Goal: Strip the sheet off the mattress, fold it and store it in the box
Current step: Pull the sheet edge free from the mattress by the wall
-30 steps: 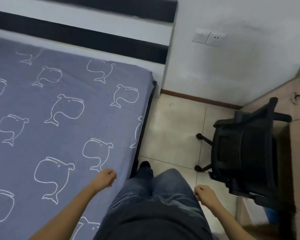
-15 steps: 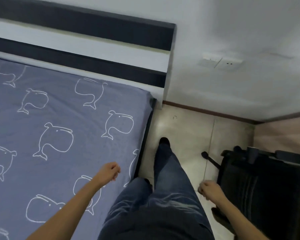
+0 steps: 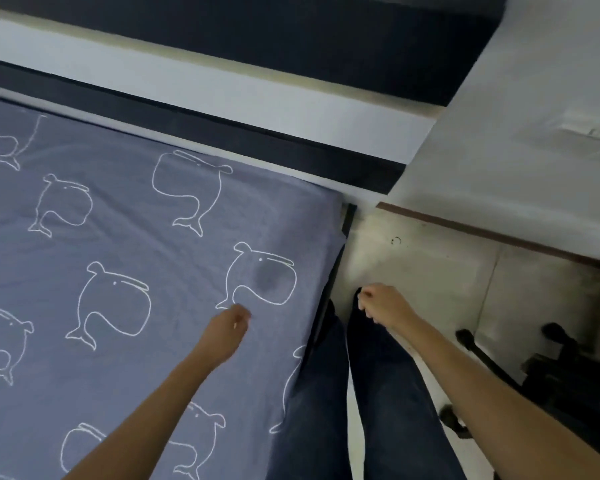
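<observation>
Across the left side, from 7 to 11 o'clock, a blue whale-print sheet [image 3: 118, 254] is stretched flat on the bed [image 3: 348, 218]. Its side edge runs from 6 toward 1 o'clock, up to a striped headboard [image 3: 222, 84]. The left hand [image 3: 227, 329] is seen over the sheet and the right hand [image 3: 383, 303] over the jeans [image 3: 388, 393]. Both are loosely curled, holding nothing. A black chair [image 3: 551, 372] is placed at 4 o'clock.

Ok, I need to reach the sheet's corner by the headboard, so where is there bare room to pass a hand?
Bare tile floor lies between the sheet's corner, the skirting board and the chair base. The sheet top by the headboard is bare too. It is tight lower right, around the chair base.
</observation>
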